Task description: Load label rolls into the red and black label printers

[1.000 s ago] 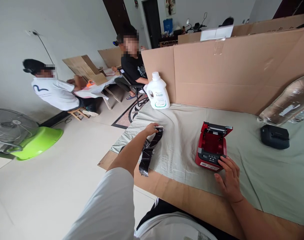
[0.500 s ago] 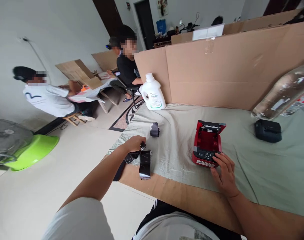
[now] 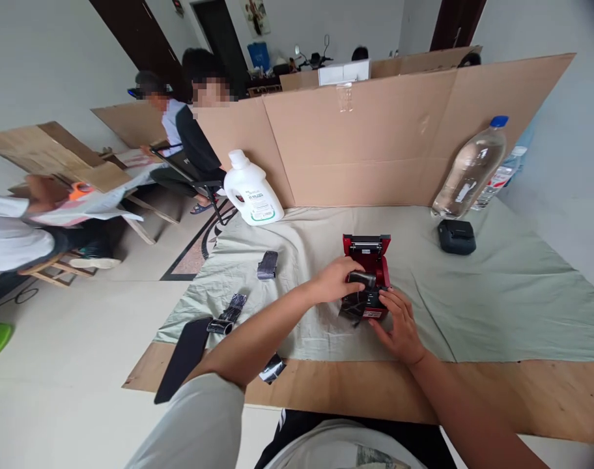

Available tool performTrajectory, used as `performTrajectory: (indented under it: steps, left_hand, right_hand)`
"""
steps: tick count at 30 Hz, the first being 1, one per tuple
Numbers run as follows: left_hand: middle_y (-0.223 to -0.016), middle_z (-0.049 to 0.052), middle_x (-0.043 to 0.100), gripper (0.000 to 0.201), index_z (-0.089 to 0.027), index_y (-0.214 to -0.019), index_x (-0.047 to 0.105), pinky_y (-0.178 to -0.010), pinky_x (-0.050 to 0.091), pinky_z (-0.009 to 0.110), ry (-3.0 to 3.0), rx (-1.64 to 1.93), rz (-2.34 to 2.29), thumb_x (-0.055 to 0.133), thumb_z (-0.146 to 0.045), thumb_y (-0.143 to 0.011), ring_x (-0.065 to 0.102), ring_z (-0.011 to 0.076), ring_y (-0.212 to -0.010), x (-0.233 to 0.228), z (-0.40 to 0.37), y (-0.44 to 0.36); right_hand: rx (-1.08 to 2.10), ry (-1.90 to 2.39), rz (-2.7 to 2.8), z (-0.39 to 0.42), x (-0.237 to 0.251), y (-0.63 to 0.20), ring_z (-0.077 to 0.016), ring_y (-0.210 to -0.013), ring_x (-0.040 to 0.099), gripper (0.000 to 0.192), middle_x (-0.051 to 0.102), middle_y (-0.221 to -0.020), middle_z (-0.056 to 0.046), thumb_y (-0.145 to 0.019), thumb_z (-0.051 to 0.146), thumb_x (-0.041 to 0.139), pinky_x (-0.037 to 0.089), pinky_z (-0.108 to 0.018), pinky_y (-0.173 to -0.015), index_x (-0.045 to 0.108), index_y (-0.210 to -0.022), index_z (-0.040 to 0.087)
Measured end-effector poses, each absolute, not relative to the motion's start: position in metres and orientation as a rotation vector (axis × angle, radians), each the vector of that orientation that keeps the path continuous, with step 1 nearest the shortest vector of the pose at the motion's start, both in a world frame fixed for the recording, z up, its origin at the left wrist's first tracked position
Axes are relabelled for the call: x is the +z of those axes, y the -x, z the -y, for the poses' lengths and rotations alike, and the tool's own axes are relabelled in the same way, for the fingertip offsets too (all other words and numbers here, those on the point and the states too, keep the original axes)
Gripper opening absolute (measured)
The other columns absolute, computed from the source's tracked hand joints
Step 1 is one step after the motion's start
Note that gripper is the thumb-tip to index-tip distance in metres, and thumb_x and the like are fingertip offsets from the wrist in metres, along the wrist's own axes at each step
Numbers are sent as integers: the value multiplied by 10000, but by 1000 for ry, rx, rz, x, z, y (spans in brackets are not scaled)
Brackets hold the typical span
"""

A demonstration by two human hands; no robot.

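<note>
A small red label printer [image 3: 385, 267] stands on the cloth with its lid raised at the back. My left hand [image 3: 337, 279] is closed on a black label roll [image 3: 361, 277] over the printer's open compartment, and a loose black strip hangs from it in front of the printer. At the printer's right front corner, my right hand [image 3: 400, 324] grips the body, with fingers on top and thumb by the front. Other black rolls lie to the left: one roll [image 3: 268, 265] alone, another roll [image 3: 220, 326] by a dark flat object [image 3: 183, 358], and a third roll [image 3: 272, 369] partly behind my left arm.
A white detergent jug [image 3: 254, 192] stands at the back left, before a cardboard screen [image 3: 360, 150]. At the right are a large clear bottle [image 3: 467, 172], a smaller bottle [image 3: 499, 179] and a black case [image 3: 456, 237]. People sit at another table on the left.
My left hand has moved right from the loose rolls to the printer, carrying a black roll. My right hand stays at the printer's corner. The view has turned right.
</note>
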State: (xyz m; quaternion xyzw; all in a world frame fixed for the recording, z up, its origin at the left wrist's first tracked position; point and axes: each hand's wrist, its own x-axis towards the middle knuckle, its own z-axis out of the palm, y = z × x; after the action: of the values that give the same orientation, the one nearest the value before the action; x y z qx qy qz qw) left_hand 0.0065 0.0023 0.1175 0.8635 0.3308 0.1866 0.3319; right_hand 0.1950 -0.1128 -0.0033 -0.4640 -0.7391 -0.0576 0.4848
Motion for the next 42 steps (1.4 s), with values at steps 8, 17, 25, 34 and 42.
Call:
performTrajectory:
  steps: [8, 17, 25, 34, 42]
  left_hand:
    - [-904, 124, 712, 251, -188, -896, 672, -1033, 325, 497, -2517, 94, -1300, 733, -161, -654, 605, 360, -1053, 93, -25, -68]
    - [-940, 132, 714, 160, -187, -770, 703, -1001, 367, 470, -2549, 108, -1338, 794, -254, -656, 580, 364, -1090, 87, -29, -75]
    - [-877, 60, 678, 240, -195, -891, 675, -811, 499, 330, -2293, 1010, -1113, 481, -325, -949, 633, 193, -835, 95, -15, -38]
    - [-1430, 172, 448, 543, -169, -1411, 405, -1129, 333, 454, -2301, 1254, -932, 270, -504, -1005, 397, 256, -1367, 69, -24, -17]
    - [-1205, 157, 585, 452, -174, -1267, 501, -1006, 379, 467, -2366, 1384, -933, 235, -434, -1011, 521, 267, -1199, 41, 30, -5]
  right_hand:
    - [-195, 1134, 1845, 111, -10, -197, -299, -1323, 471, 534, 562, -1346, -117, -848, 247, 659, 464, -520, -1045, 504, -1359, 253]
    - [-286, 1227, 1909, 117, -3, -189, -321, -1300, 445, 601, 654, -1261, -68, -860, 320, 659, 390, -527, -1044, 454, -1423, 272]
    - [-326, 1229, 1759, 117, 7, -185, -258, -1125, 517, 263, 601, -1088, -76, -868, 197, 642, 453, -452, -980, 676, -1120, 263]
    - [-310, 1167, 1714, 116, 9, -191, -237, -1108, 542, 202, 644, -1037, -67, -861, 110, 612, 487, -415, -959, 666, -1019, 223]
    - [-381, 1230, 1696, 117, 7, -189, -268, -1205, 527, 213, 575, -1206, -87, -851, 136, 630, 503, -446, -972, 635, -1037, 240]
